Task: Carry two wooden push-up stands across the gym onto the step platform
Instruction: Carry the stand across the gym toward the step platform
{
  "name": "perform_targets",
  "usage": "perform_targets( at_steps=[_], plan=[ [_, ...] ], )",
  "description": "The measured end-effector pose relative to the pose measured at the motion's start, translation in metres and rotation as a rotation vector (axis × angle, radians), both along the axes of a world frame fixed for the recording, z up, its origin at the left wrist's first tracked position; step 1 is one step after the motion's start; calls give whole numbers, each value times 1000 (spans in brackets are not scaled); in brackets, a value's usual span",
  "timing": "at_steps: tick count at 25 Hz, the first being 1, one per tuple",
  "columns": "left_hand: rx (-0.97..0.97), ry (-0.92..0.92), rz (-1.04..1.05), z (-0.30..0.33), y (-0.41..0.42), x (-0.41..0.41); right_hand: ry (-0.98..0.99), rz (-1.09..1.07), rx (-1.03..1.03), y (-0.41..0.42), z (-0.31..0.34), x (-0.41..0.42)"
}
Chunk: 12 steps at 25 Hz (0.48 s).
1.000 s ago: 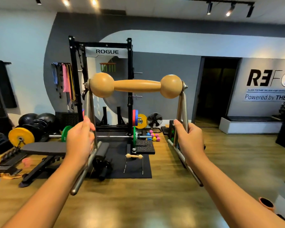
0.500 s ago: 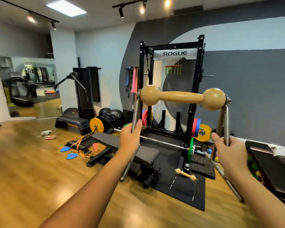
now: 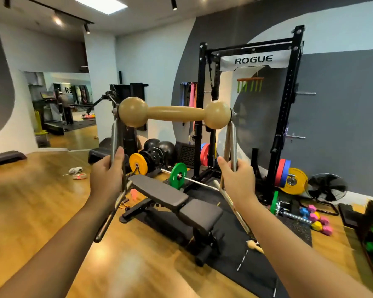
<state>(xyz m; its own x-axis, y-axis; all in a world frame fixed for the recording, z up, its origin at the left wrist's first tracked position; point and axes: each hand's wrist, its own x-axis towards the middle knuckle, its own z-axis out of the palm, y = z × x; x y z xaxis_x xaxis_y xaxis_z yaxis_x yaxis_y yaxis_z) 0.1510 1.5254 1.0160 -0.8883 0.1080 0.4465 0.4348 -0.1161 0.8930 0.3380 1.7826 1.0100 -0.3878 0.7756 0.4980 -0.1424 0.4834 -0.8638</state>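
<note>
One push-up stand is held aloft at frame centre, its metal legs gripped by the left hand and right hand. The second stand lies at lower right; the step platform, at far left, is not yet reached.

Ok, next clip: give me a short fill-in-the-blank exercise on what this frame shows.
1. The left hand and right hand each grip a ____ leg of the wooden-handled push-up stand.
2. The white sign on the black power rack reads ____.
3. The plate on the near end of the barbell, behind the black padded bench, is ____.

Missing words: metal; ROGUE; green
</note>
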Motion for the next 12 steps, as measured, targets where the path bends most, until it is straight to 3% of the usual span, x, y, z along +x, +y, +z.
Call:
perform_targets(
  at_steps=[12],
  plan=[
    [85,7,220,27,89,-161,54,276,66,123,33,-241]
  ],
)
